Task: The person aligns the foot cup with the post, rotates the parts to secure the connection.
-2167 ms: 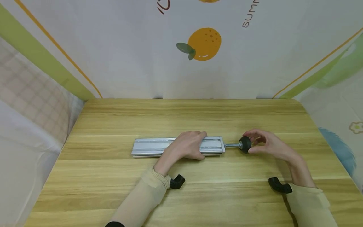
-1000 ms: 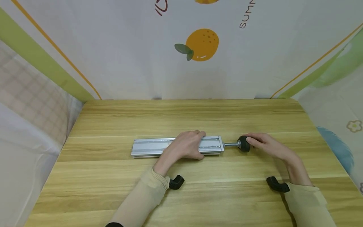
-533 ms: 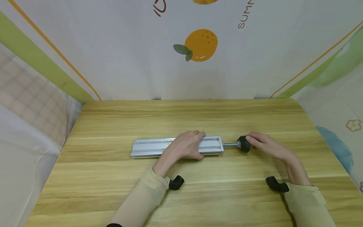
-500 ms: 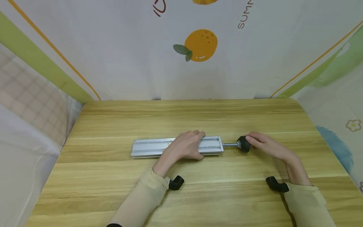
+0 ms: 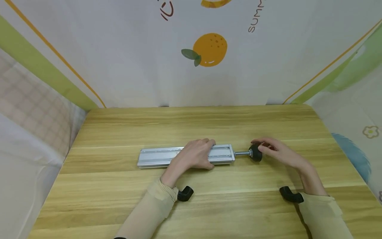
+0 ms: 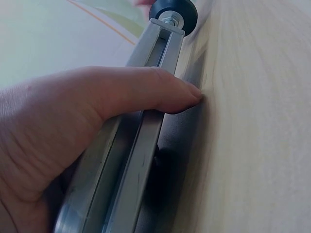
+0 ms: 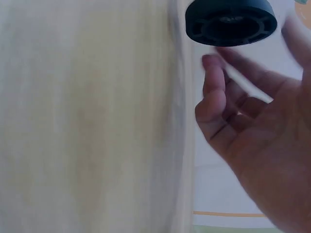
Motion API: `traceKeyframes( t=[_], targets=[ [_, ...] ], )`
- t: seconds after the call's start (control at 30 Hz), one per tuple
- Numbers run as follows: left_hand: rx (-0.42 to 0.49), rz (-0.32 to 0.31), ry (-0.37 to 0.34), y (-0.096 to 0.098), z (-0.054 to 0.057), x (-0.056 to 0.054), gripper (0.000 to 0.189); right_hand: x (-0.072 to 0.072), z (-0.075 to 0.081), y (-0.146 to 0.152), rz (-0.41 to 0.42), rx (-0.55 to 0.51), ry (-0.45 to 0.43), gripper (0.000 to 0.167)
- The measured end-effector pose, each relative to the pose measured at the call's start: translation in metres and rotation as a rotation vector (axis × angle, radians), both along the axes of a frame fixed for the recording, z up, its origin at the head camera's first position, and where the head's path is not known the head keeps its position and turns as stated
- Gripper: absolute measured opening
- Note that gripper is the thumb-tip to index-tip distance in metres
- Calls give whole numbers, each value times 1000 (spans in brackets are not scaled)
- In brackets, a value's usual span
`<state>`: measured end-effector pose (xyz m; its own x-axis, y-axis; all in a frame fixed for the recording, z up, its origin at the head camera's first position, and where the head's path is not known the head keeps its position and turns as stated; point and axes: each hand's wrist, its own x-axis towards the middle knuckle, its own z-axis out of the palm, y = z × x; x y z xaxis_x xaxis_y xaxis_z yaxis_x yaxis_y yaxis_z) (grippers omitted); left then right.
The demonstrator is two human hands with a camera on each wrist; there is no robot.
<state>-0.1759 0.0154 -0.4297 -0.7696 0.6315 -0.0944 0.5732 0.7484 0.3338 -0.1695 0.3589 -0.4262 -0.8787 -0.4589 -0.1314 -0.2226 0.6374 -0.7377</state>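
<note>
An aluminium profile (image 5: pixel 159 157) lies lengthwise across the table. From its right end plate a threaded rod (image 5: pixel 242 153) sticks out, ending in a black levelling foot (image 5: pixel 255 153). My left hand (image 5: pixel 195 154) grips the profile near its right half, thumb along the near side and fingers over the far side. In the left wrist view the thumb (image 6: pixel 141 90) crosses the grooved side of the bar. Around the foot, my right hand (image 5: pixel 279 151) has its fingers loosely spread. The right wrist view shows gaps between the foot's hollow underside (image 7: pixel 231 24) and the thumb.
The wooden table (image 5: pixel 209 212) spreads out on all sides of the profile. Behind it hangs a white cloth (image 5: pixel 134 66) printed with fruit. Black curved pieces (image 5: pixel 185 193) stick out from both sleeve cuffs.
My right fingers closed on the levelling foot about a second ago and have now loosened and spread around it. The left hand keeps its grip on the profile. The head view has tilted slightly.
</note>
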Motion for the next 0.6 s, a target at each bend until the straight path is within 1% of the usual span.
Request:
traceKeyframes(
  t=[0.07, 0.13, 0.2, 0.27, 0.4, 0.6],
  targets=[
    [1, 1, -4, 0, -1, 0, 77, 0, -2, 0, 13, -18, 36, 51],
    [1, 2, -8, 0, -1, 0, 78, 0, -3, 0, 30, -39, 52, 66],
    [-2, 4, -10, 0, -1, 0, 79, 0, -4, -1, 43, -43, 62, 74],
    [-2, 5, -10, 0, -1, 0, 80, -1, -4, -3, 41, -40, 60, 74],
    [0, 4, 0, -1, -1, 0, 80, -1, -2, -5, 8, -22, 48, 70],
    [3, -2, 6, -1, -1, 0, 80, 0, -2, -4, -1, 4, 75, 66]
  ],
)
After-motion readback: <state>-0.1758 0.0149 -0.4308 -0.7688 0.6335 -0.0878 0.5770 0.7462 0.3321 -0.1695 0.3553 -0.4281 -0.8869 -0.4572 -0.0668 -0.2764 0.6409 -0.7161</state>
